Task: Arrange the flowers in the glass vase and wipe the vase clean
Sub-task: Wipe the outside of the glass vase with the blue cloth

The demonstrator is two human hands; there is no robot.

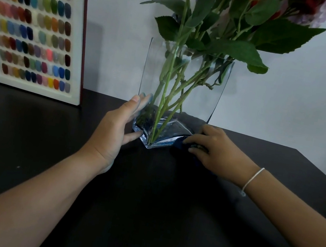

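Flowers (228, 32): blooms cut off by the top edge at 12 o'clock; only stems and leaves show whole.
Cloth (180, 142): dark, mostly hidden under the right hand (212, 148), shape unclear against the dark bench (46, 135).
Colour chart (33, 24): left part cut off at 9 o'clock.
Left hand (118, 124): fingertips blurred behind the vase (184, 96) glass.

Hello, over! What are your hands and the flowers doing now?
Left hand open, bracing vase. Right hand presses dark cloth at base. Flowers in. Nothing blocking.
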